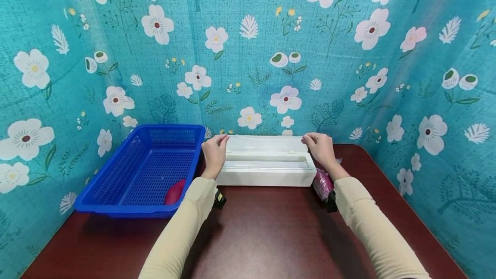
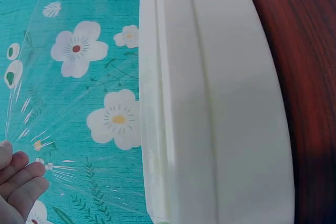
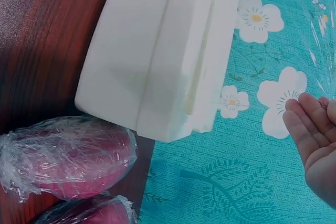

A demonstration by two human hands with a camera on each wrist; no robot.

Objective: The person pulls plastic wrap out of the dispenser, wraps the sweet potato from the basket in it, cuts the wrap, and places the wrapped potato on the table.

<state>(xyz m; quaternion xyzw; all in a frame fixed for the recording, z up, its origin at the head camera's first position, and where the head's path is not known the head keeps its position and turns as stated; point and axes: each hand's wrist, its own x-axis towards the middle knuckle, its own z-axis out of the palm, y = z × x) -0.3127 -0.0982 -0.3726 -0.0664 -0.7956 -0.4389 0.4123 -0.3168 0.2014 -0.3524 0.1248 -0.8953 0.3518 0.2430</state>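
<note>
Film (image 2: 26,116), clear and creased, runs from white box (image 1: 267,178) to both hands, raised off the box's 12 o'clock side. Clock is head view, 12 toward cloth (image 1: 248,55). Left hand (image 1: 214,152), at box's 10 o'clock, pinches one film corner, thumb against fingers. Right hand (image 1: 320,146), at 2 o'clock, pinches the other corner likewise.

Film looks near weightless, thin, limp; probably clings to itself, slides under dry fingers and splits if tugged unevenly. Stress lines fan out from the left pinch, so it's seemingly taut there. Best hold: both corners of the free edge, even pull, hands spread so it won't fold.

Box sits at 12 o'clock on tabletop (image 1: 271,236); looks stiff, light plastic, might skid when film is pulled. Steady it by the ends, away from the slot. Basket (image 1: 124,209) at 10 o'clock, red item (image 1: 175,192) in its 4 o'clock corner. Wrapped bundle (image 3: 79,163) beside box at 2 o'clock, second one partly visible; contact with box unclear.
</note>
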